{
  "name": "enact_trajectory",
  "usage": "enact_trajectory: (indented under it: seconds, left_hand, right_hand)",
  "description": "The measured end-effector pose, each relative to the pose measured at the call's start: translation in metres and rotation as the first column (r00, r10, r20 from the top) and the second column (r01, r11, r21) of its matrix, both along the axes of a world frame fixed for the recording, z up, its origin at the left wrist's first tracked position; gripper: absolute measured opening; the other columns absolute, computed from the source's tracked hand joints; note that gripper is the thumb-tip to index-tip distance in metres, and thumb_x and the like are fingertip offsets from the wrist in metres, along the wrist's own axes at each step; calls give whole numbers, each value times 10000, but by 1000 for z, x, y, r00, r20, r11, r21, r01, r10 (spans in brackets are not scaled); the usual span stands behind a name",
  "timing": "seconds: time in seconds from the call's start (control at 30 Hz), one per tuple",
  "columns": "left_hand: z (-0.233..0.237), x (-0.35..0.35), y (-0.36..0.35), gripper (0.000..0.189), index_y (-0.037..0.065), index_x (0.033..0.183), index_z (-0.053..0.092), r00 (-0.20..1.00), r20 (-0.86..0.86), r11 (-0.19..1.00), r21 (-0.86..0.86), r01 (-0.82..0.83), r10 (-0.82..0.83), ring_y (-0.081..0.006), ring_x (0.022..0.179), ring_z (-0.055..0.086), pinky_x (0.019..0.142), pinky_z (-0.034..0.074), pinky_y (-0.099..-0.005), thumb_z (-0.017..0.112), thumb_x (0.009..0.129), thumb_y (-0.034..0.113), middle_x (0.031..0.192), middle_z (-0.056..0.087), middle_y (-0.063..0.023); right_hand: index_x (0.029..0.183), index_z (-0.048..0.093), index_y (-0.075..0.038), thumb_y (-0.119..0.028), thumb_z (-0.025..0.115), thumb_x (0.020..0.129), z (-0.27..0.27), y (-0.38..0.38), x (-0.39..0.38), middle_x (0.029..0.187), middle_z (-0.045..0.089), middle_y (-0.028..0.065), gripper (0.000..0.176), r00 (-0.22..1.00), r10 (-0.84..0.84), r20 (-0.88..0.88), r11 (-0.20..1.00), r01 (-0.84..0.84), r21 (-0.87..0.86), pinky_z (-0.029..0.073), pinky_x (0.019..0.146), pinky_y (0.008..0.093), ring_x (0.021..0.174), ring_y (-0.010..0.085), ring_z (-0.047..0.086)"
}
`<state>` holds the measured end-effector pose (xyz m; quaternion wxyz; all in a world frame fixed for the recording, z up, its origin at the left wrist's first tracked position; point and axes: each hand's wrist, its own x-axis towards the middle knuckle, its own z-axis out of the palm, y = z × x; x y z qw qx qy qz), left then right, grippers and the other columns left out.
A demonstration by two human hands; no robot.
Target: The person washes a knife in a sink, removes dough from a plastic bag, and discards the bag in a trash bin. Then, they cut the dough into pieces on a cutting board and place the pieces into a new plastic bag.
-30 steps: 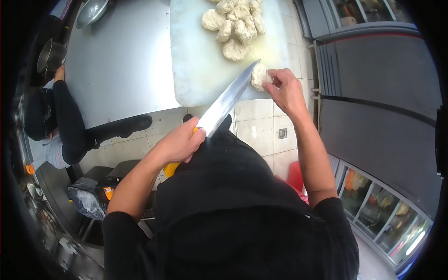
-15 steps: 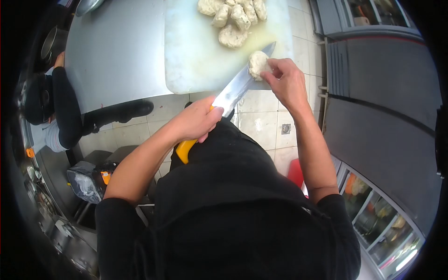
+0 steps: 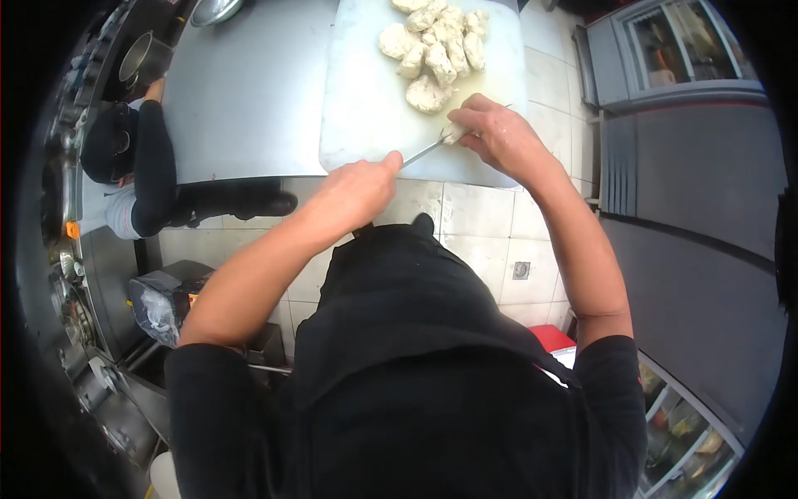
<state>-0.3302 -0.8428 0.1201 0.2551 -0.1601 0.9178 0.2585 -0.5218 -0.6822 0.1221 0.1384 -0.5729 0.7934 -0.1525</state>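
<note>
My left hand (image 3: 357,190) is closed around the handle of a large kitchen knife (image 3: 422,153); its yellow handle is hidden behind the hand now. The blade is seen nearly edge-on, pointing up and right over the near edge of a white cutting board (image 3: 353,125). My right hand (image 3: 503,137) pinches a pale, lumpy piece of what looks like cooked chicken (image 3: 453,133) against the blade. Just beyond lies a single rounded chicken piece (image 3: 428,94). Behind it, several more chicken pieces (image 3: 436,46) are heaped on the board.
A steel table (image 3: 249,100) carries the board, with a metal bowl (image 3: 214,10) at its far left. Another person (image 3: 125,150) in dark clothing is at the left, near a pot (image 3: 145,60). Grey refrigerators (image 3: 690,158) line the right. A lined bin (image 3: 166,303) stands lower left.
The knife has turned from showing its broad flat side to nearly edge-on. My right hand has closed further over the chicken piece. The view has shifted, and more of the heap shows.
</note>
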Motion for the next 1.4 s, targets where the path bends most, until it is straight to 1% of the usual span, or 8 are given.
enact_trajectory:
  seconds: [0.23,0.33,0.37,0.5,0.7,0.8,1.2,1.4]
  left_hand:
    - [6,66,-14,203,18,1049,467,997,-39,998,2,-59,59,-501,816,619,725,464,-595,501,978,206,815,636,-291]
    - [14,112,-19,191,22,1025,453,988,-31,987,63,-150,152,-516,792,601,695,448,-592,524,980,194,772,614,-293]
    - [16,119,-16,186,23,1019,449,982,-36,979,93,-182,186,-520,785,596,688,443,-590,526,980,188,761,607,-294]
    - [10,116,3,155,24,1042,453,968,-157,978,105,-181,196,-512,822,599,716,445,-580,516,975,149,804,609,-295]
    - [6,74,18,491,63,1441,389,966,-187,980,113,-162,182,-492,902,607,790,464,-559,498,963,87,964,639,-297]
    - [-3,76,19,572,69,1504,340,972,-206,993,61,-100,110,-490,874,612,782,470,-557,501,955,70,955,640,-304]
    - [16,93,24,706,154,1573,260,970,-169,983,88,-161,174,-487,828,614,742,464,-547,501,923,23,908,637,-294]
    - [16,81,23,795,257,1608,201,991,-119,996,-55,-70,64,-451,725,596,706,470,-546,504,915,12,819,605,-247]
  right_hand:
    - [1127,648,-58,-50,729,813,-4,21,-14,1135,612,130,324,978,-133,159,968,163,-191,548,839,424,961,348,659]
    - [1165,616,-68,-47,749,796,-37,42,0,1283,545,177,393,975,-220,35,907,217,-362,543,886,412,1028,382,638]
    - [1215,584,-81,-94,797,765,-49,54,1,1400,463,214,499,989,-143,48,939,151,-310,508,973,437,1162,424,565]
    - [1284,559,-54,-205,859,723,-54,69,14,1454,431,229,654,980,-192,57,924,200,-325,413,1087,515,1300,463,432]
    - [1367,545,-27,-200,854,746,-67,42,17,1406,504,212,715,947,-311,85,904,322,-282,448,1062,441,1261,397,495]
    - [1326,592,-24,-163,839,764,-71,38,13,1355,563,186,629,926,-350,141,872,377,-313,465,1044,411,1231,363,528]
    - [1284,641,-61,-156,814,781,-57,43,10,1387,565,145,540,956,-182,232,941,237,-240,466,1047,398,1266,347,500]
    - [1140,667,-49,-148,725,787,-46,40,14,1170,572,170,371,923,-261,284,914,331,-235,492,966,415,1121,356,552]
